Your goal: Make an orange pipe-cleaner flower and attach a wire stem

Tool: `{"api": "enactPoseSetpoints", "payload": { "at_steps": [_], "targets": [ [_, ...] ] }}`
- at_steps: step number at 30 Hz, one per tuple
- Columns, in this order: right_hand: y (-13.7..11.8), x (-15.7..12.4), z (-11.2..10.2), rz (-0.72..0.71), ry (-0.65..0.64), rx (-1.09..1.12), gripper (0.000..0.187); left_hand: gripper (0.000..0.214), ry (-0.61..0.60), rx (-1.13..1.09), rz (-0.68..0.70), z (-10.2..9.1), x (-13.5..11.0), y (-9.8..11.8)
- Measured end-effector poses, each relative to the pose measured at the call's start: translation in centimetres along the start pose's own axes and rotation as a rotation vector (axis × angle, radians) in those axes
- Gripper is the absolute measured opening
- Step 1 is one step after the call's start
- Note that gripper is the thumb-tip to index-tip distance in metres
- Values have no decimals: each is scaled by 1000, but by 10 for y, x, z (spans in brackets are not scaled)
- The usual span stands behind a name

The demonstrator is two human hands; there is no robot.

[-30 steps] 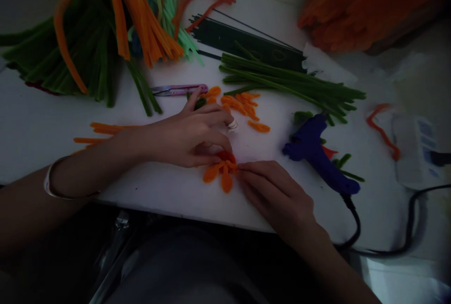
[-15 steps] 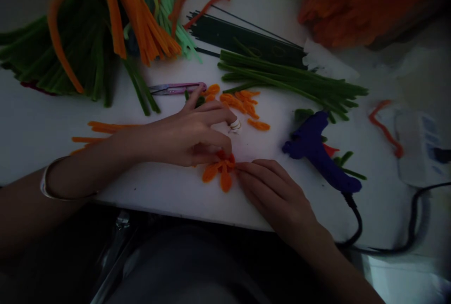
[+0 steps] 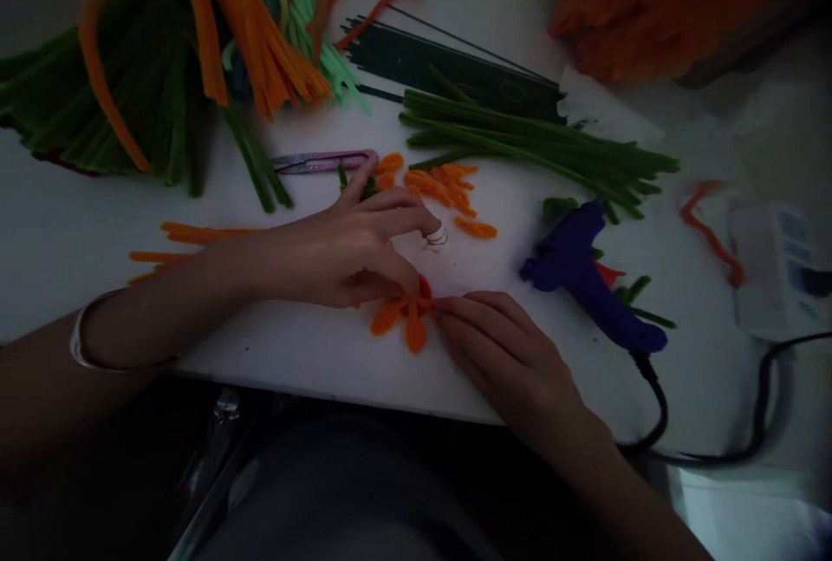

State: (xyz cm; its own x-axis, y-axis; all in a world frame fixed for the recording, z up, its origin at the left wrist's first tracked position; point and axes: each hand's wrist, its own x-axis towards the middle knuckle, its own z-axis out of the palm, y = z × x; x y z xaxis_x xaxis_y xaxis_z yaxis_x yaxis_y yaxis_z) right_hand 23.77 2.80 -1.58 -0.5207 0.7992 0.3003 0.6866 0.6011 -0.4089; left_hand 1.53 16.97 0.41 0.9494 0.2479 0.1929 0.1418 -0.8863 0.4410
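A small flower of orange fuzzy pipe-cleaner petals with a redder middle [image 3: 415,334] lies near the table's front edge. My left hand [image 3: 354,251] reaches over it from the left, thumb and index finger closed on its top, the other fingers raised. A white wrap and a ring show on one finger. From the right, my right hand [image 3: 516,355] pinches the flower's right side with its fingertips. The part between those fingertips is hidden. Loose orange petals [image 3: 442,188] lie just beyond, beside pink-handled thread snips [image 3: 325,161].
A blue glue gun [image 3: 588,283] with a black cord lies to the right, near a white power strip [image 3: 770,270]. Green pipe cleaners [image 3: 533,140] and dark thin stems [image 3: 448,62] lie behind. Green and orange bundles [image 3: 260,32] fill the back left.
My left index finger and thumb have shifted slightly on the flower, uncovering more of its red part. The right hand keeps its pinch almost unmoved.
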Motion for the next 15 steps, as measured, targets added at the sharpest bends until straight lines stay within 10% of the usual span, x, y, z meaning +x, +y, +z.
{"api": "enactPoseSetpoints", "payload": {
  "at_steps": [15],
  "targets": [
    [-5,8,-9,-55,-46,-53,26,24,12,51,32,3,0,-1]
  ]
}}
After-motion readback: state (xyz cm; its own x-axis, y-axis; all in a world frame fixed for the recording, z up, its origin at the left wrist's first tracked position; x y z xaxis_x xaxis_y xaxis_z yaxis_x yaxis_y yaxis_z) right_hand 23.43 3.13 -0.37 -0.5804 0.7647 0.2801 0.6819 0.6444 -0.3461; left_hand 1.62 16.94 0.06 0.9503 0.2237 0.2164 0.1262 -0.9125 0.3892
